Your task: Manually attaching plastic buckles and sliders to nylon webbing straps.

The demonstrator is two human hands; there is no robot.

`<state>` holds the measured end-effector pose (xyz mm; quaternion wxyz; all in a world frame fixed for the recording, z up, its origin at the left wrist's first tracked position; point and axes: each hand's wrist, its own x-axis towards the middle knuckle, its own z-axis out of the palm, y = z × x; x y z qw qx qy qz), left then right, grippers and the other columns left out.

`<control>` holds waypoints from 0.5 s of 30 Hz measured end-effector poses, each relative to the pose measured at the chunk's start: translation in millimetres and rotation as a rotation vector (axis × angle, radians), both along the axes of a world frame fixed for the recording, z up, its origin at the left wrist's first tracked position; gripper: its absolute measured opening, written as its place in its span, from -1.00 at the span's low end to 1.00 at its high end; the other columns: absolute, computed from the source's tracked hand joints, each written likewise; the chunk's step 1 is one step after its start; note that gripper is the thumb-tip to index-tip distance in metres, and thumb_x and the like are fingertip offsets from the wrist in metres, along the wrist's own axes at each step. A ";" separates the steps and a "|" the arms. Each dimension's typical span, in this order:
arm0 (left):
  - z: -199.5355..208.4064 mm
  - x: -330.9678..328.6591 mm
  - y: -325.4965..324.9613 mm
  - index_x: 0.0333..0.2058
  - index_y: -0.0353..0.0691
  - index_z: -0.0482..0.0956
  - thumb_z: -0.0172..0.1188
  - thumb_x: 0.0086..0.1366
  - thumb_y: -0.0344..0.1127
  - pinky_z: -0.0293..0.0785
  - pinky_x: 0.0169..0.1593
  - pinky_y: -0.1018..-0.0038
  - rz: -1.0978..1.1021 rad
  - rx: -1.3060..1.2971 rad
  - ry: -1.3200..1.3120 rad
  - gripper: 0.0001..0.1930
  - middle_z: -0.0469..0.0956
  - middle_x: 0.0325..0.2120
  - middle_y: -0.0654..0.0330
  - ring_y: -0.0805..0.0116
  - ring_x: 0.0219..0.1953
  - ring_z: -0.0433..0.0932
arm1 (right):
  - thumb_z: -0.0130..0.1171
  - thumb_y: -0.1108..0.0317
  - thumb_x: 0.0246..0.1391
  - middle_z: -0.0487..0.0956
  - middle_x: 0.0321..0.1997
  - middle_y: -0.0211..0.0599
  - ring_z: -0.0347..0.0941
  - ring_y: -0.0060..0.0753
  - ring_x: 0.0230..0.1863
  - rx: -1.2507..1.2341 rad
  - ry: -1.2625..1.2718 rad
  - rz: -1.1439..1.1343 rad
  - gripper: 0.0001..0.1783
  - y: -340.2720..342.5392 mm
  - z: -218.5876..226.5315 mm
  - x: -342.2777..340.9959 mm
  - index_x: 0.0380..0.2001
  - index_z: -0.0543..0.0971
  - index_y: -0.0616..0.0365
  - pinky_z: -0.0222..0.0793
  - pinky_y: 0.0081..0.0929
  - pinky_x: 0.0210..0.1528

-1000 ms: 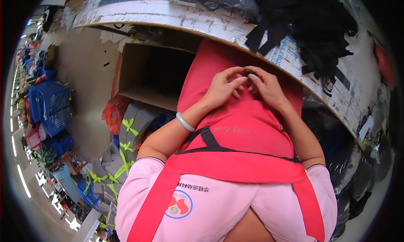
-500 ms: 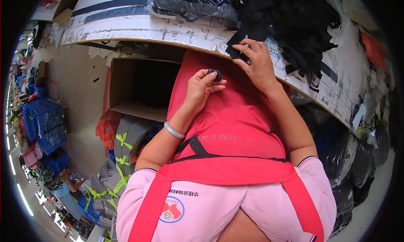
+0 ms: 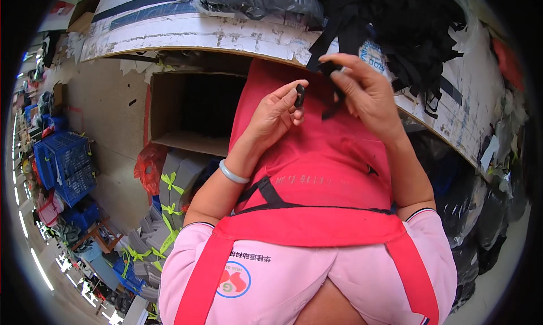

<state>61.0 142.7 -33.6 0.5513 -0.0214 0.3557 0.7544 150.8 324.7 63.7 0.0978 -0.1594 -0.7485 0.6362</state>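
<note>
Between thumb and fingers, my left hand (image 3: 276, 111) pinches a small black plastic buckle (image 3: 300, 95), turned edge-on above the red apron (image 3: 305, 155). Just to its right, my right hand (image 3: 365, 90) is closed on a black webbing strap (image 3: 331, 70), whose tail hangs down below the fingers. The two hands are a short way apart, and the strap does not touch the buckle. A tangled heap of black straps (image 3: 401, 37) lies on the white worktable (image 3: 249, 39), beyond my right hand.
A clear bag of black buckles (image 3: 260, 5) sits at the table's far side. Below the table edge, an open cardboard box (image 3: 198, 144) stands left of my apron. Grey bundles tied with yellow-green ribbon (image 3: 181, 181), a red plastic bag (image 3: 150, 169) and blue crates (image 3: 68, 167) are further left.
My right hand has come off the table edge toward me, bringing a black strap with it. My left hand has turned the buckle from face-on to edge-on.
</note>
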 end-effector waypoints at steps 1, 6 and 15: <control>-1.6 -1.5 -0.1 -0.04 -0.25 0.45 0.09 0.38 -0.25 0.32 -0.43 0.64 -0.031 0.095 -0.103 -0.73 0.41 -0.44 0.31 0.56 -0.48 0.36 | 0.09 0.38 0.24 0.45 -0.60 -0.55 0.23 -0.82 -0.70 -0.263 -0.176 0.042 -0.81 -3.5 -9.8 3.4 -0.10 0.49 0.15 0.11 -0.79 -0.68; -10.8 2.1 -0.5 -0.13 -0.20 0.44 0.10 0.37 -0.25 0.28 -0.45 0.68 -0.138 0.339 -0.327 -0.80 0.42 -0.44 0.34 0.59 -0.51 0.34 | 0.11 0.28 0.24 0.38 -0.67 -0.55 0.16 -0.81 -0.77 -0.603 -0.378 0.066 -0.80 -16.4 -33.1 12.3 -0.28 0.46 0.21 0.02 -0.78 -0.74; -19.6 11.2 -2.1 -0.10 -0.19 0.45 0.10 0.36 -0.30 0.31 -0.43 0.68 -0.055 0.280 -0.541 -0.81 0.44 -0.40 0.35 0.60 -0.47 0.33 | 0.12 0.24 0.23 0.44 -0.63 -0.48 0.06 -0.84 -0.82 -0.743 -0.424 0.153 -0.80 -13.6 -41.5 15.9 -0.30 0.47 0.16 -0.11 -0.81 -0.79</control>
